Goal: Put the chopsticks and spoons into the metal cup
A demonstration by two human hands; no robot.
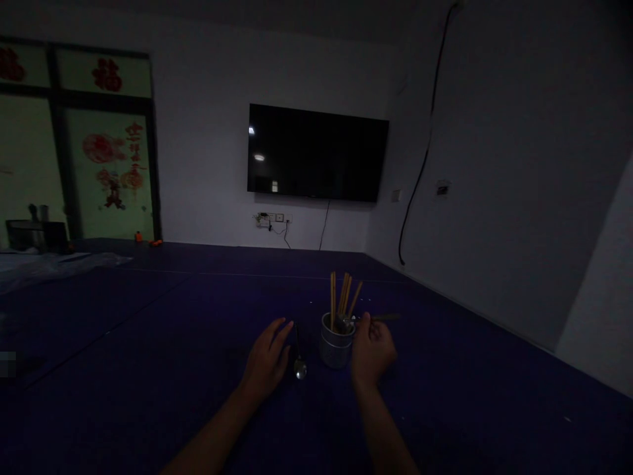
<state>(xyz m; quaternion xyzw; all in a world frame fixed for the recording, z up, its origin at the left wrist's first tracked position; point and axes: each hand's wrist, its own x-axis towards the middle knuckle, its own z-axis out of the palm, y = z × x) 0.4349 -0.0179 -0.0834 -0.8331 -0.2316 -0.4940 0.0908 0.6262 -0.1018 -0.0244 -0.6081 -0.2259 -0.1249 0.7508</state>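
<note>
A grey cylindrical holder (336, 349) stands upright on the dark purple-blue tabletop, with several wooden chopsticks (345, 293) leaning in it. My right hand (372, 353) is closed just right of the holder, pinching a metal spoon (386, 317). That spoon lies roughly level; its head end is at the holder's mouth and its handle points right. To the left, my left hand (267, 356) rests low over the table with fingers apart. Close beside its fingertips, a second metal spoon (300, 368) lies on the table, bowl toward me; whether the fingers touch its handle I cannot tell.
The wide tabletop (198, 310) runs to the far wall. Clear plastic film (64, 267) and a dark box-like object (37, 234) are at far left. Small orange items (155, 243) sit near the door. A television (316, 155) and a hanging cable (426, 158) are on the walls.
</note>
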